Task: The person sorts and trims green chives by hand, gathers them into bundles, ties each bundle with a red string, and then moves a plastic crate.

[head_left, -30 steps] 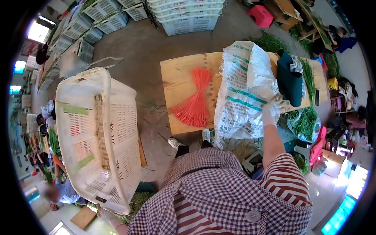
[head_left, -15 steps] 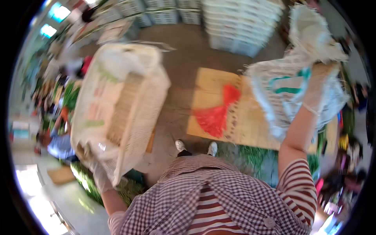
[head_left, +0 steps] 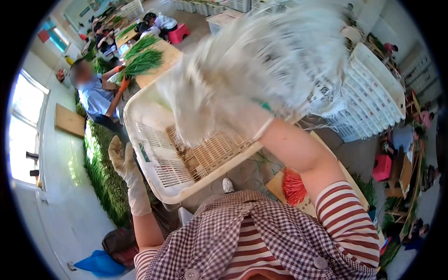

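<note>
A cream plastic crate with slatted walls stands tilted in front of me, brown bits on its slatted bottom. My left hand, in a pale glove, is beside the crate's left rim, with fingers apart and nothing in them. My right hand, gloved too, is over the crate and grips a white woven sack smeared by motion. The sack hides the crate's far part. Below my right forearm, a red bundle of thin strips lies on a wooden board.
Stacked white crates stand at the right. At the left, a person in a blue shirt handles green stalks at a wooden table. Piled greens line the left wall; a blue bag lies below.
My right hand has swung the sack from the right across to above the crate. My left hand has let go of the crate's rim. The view has turned, with the crate now nearer the middle.
</note>
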A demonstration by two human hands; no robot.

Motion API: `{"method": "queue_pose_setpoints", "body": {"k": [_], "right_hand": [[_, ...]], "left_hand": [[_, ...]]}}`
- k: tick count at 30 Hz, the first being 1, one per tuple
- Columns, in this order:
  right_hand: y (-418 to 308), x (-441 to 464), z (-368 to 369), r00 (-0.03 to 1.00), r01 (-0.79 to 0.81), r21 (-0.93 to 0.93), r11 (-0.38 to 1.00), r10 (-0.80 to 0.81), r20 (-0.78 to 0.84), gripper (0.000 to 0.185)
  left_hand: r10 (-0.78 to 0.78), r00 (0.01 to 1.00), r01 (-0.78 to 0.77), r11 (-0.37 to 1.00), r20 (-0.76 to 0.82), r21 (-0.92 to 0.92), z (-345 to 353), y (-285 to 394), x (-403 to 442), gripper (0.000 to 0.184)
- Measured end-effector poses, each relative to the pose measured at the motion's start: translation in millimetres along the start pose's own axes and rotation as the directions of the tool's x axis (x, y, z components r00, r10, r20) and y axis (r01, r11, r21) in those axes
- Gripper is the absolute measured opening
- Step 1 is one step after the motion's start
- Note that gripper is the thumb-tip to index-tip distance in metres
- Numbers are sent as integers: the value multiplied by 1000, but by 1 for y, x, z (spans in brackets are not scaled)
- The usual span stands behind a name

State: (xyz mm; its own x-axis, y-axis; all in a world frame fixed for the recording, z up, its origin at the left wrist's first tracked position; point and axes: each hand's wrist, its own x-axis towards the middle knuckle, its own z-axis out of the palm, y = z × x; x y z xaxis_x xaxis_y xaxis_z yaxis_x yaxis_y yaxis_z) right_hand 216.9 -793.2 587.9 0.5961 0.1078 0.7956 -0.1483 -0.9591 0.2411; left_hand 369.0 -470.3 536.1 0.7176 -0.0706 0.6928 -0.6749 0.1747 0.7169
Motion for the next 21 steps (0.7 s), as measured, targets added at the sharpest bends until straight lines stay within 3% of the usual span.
{"method": "queue_pose_setpoints", "body": {"k": [2,5,7,8,11,13,15,16,17,18,19,20,21], "right_hand": [[-31,-35,30,975,163,35,986,-166,148,31],[-64,-102,50,851,391,151,908,-419,318,27],[-77,-134,43,769,455,288,843,-535,351,24],[-81,-137,31,772,411,369,834,-533,347,23],[-70,-102,-24,886,-16,659,752,-295,358,27],[-39,-86,-83,932,-336,437,834,227,284,33],[15,-132,-113,755,-614,410,675,653,55,61],[51,-163,-117,818,-569,139,811,575,-6,64],[87,-195,-122,870,-493,-154,856,489,-68,68],[108,-234,-119,750,-631,-242,737,659,49,66],[125,-284,-108,570,-742,-302,599,800,186,66],[140,-321,-101,494,-784,-176,596,769,406,61],[124,-320,-102,287,-893,-139,427,782,553,50]], "left_hand": [[56,998,-56,998,1,-30,5,0,2,51],[54,998,-54,999,-13,-6,5,-5,-15,48],[34,999,-36,998,41,48,7,-8,-18,50],[22,998,-27,997,66,76,8,-10,-20,51],[-68,994,45,965,81,257,-6,-24,-34,55],[-111,993,78,888,47,453,-20,-16,-46,61],[-196,980,161,872,29,463,-35,-27,-60,63],[-240,971,218,840,-19,497,-61,-27,-77,64],[-314,949,303,860,-45,411,-78,-50,-96,62],[-383,922,382,868,-61,317,-94,-69,-114,60],[-611,791,563,740,18,369,-100,-49,-124,56],[-797,598,700,571,83,429,-106,-30,-136,52],[-752,648,722,656,119,221,-122,-45,-161,40]]}}
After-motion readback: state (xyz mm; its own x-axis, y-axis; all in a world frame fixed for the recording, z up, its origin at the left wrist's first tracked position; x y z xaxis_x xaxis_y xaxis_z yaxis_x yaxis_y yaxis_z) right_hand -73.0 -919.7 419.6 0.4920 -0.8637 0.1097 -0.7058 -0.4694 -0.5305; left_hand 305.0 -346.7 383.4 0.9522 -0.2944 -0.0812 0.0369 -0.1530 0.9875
